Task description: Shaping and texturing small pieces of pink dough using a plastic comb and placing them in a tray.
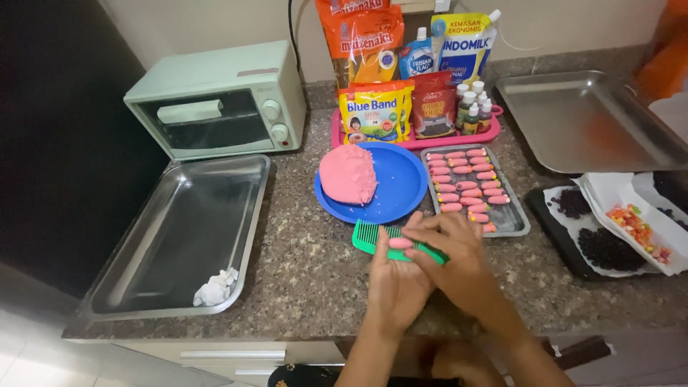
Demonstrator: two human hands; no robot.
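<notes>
A green comb (pixel 367 236) lies across my left hand (pixel 395 279), which holds it palm up over the granite counter. A small pink dough roll (pixel 400 244) rests on the comb's teeth. My right hand (pixel 451 258) is on top, fingers bent over the comb and touching the roll. Just behind, a blue plate (pixel 401 188) holds a lump of pink dough (pixel 348 173). To its right a small metal tray (pixel 510 218) carries several shaped pink dough pieces (pixel 466 186) in rows.
A large metal tray (pixel 179 236) with a crumpled tissue (pixel 215 290) sits at left, a mint toaster oven (pixel 218 100) behind it. A pink tray (pixel 337 136) of ingredient packets and small bottles stands at the back, another steel tray (pixel 580 122) at right, paper with dark and coloured toppings (pixel 631 226) beside it.
</notes>
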